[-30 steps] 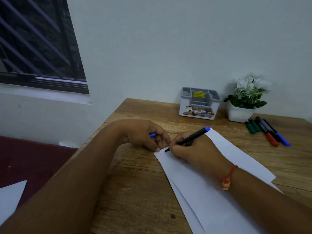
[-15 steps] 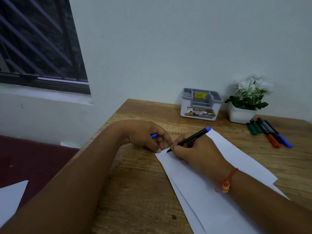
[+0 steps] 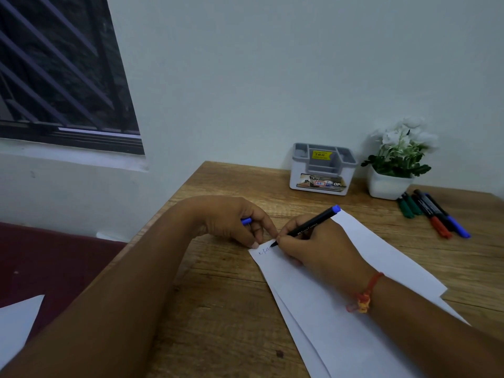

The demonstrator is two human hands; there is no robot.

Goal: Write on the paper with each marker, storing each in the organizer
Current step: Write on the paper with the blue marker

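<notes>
Your marker (image 3: 308, 227): black barrel, white lettering, blue end. The cap (image 3: 246, 221) is blue too. Paper (image 3: 341, 309): plain white, a few dark scribbles at the near corner. Table (image 3: 218, 296): brown wood grain. Organizer (image 3: 297, 175): white body, grey top, yellow sticker (front label is multicoloured, can't read it). Spare markers (image 3: 429, 212): two green, one red-capped and one blue-capped on black barrels. Flower pot (image 3: 387, 186): white, with white blooms and green leaves. Thread (image 3: 371, 285) on your wrist: red, yellow knot.

Home study corner, by the look of it: wooden desk (image 3: 223, 296) against plain wall (image 3: 272, 77), barred window (image 3: 54, 72), potted white flowers (image 3: 401, 156), grey organizer (image 3: 323, 170).
</notes>
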